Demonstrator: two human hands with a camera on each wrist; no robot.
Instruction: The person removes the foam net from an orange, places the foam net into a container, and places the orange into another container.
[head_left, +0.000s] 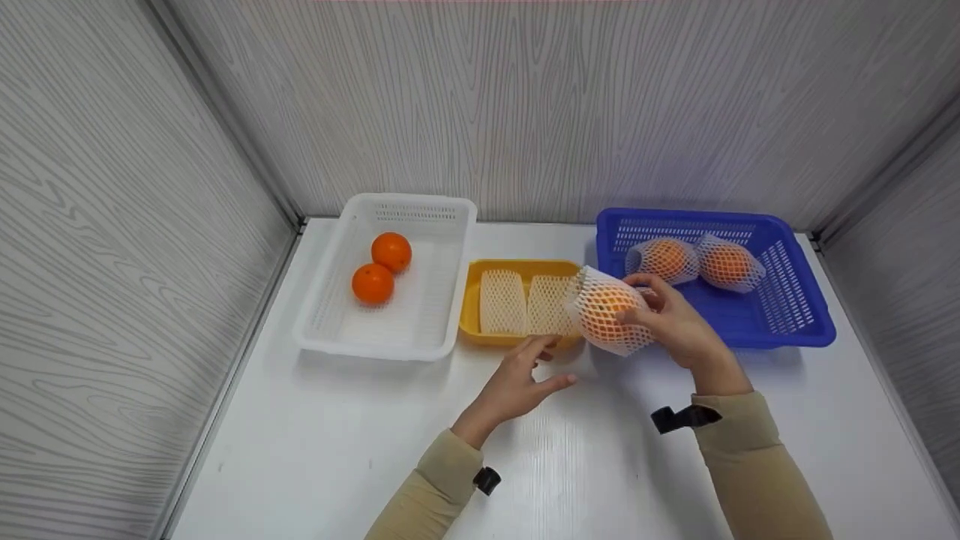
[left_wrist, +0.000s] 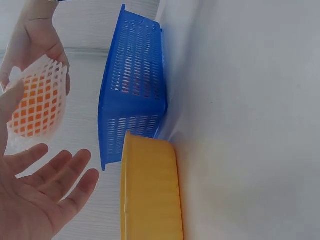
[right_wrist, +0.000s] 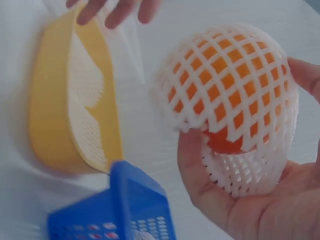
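Observation:
My right hand grips an orange wrapped in a white foam net sleeve. It holds the fruit up between the yellow tray and the blue basket, in front of both. In the right wrist view, a patch of bare orange peel shows at the sleeve's edge. My left hand holds nothing; its fingers are spread and relaxed near the front of the yellow tray. Two flat foam net sleeves lie in that tray, a left one and a right one partly behind the held orange.
A white basket at the left holds two bare oranges, one behind the other. In the blue basket at the right lie two netted oranges, a left one and a right one. A wood-patterned wall stands behind.

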